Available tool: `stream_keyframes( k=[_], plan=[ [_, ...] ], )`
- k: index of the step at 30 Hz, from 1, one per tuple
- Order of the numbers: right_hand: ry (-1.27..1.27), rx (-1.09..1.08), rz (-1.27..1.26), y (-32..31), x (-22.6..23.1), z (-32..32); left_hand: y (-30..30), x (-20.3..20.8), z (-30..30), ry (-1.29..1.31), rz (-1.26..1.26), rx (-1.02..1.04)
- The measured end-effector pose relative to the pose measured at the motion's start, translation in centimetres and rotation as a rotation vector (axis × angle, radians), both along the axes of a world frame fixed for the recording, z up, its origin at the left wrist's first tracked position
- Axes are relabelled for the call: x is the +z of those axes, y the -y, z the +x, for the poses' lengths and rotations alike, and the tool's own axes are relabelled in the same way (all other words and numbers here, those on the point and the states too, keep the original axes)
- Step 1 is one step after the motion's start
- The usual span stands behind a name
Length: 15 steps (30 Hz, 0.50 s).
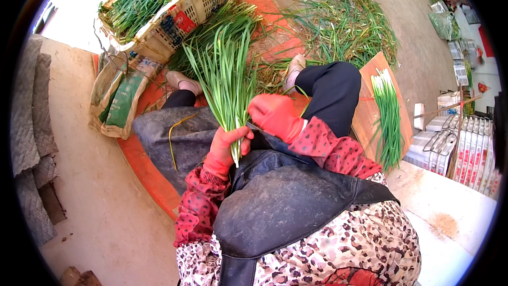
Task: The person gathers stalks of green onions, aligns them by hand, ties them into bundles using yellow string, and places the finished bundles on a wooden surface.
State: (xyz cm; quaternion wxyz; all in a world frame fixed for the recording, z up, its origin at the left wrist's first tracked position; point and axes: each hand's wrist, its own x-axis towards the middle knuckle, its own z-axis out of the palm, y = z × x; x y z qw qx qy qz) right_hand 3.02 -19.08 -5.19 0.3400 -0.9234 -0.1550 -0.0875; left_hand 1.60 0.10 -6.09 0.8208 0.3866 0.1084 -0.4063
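Note:
My left hand (227, 145), in an orange-red glove, is wrapped round the pale stem ends of a bunch of garlic chives (225, 82). The long green leaves fan upward and away from me. Just right of the bunch is my right hand (278, 116), gloved alike, with curled fingers close to the leaves. It is slightly blurred, and whatever its fingers hold is hidden. A thin yellowish leaf (306, 107) shows beside it. Another yellow leaf (171, 136) lies on my dark apron (286, 193).
A white plastic crate (196, 8) full of chives stands at the far left. Loose trimmings (349, 29) cover the floor ahead. On a wooden board (370, 108) at my right lies a neat chive bundle (389, 119). A green-and-tan sack (124, 95) stands left; stacked crates (468, 151) stand right.

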Motion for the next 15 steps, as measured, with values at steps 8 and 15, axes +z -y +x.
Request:
stream_keyframes(
  k=[8,15],
  plan=[
    [-0.315,-0.369,-0.215,6.5,3.8,3.2,-0.6,0.2,0.1,-0.036,0.118,-0.126],
    [-0.103,0.350,-0.214,0.3,1.3,4.0,-6.0,3.0,3.8,1.237,1.394,-0.842]
  ],
)
